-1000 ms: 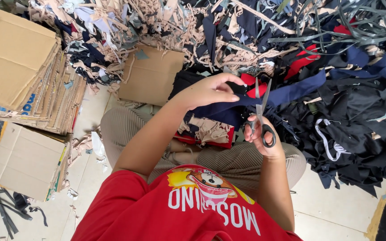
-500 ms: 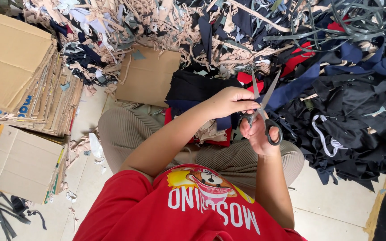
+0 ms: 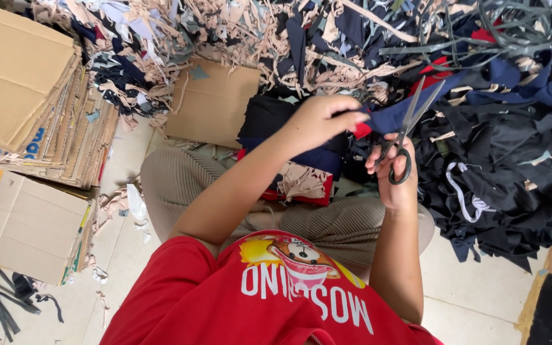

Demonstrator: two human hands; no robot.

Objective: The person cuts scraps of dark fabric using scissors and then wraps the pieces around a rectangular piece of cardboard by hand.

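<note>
Pointing up and to the right, away from the body, one pair of scissors (image 3: 410,131) is held in the right hand (image 3: 394,176), fingers clenched through the dark handle loops, blades parted; the long axis runs from the handles at lower left to the tips at upper right. A strip of navy cloth (image 3: 394,117) lies between the blades and is pinched at its near end by the left hand (image 3: 317,121), which is closed on the cloth together with a red scrap (image 3: 361,130). The scissors and cloth are held in the air above the lap, in front of the chest. More folded cloth pieces (image 3: 289,169) are seen resting on the knees. The person is seated on a pale tiled floor (image 3: 480,287). A large heap of black and navy offcuts (image 3: 512,172) lies to the right, and tan and dark shreds (image 3: 237,32) are spread across the far side. One flat cardboard sheet (image 3: 212,102) lies ahead; one stack of flattened cardboard (image 3: 27,96) and one folded box (image 3: 30,227) are noted at the left.
</note>
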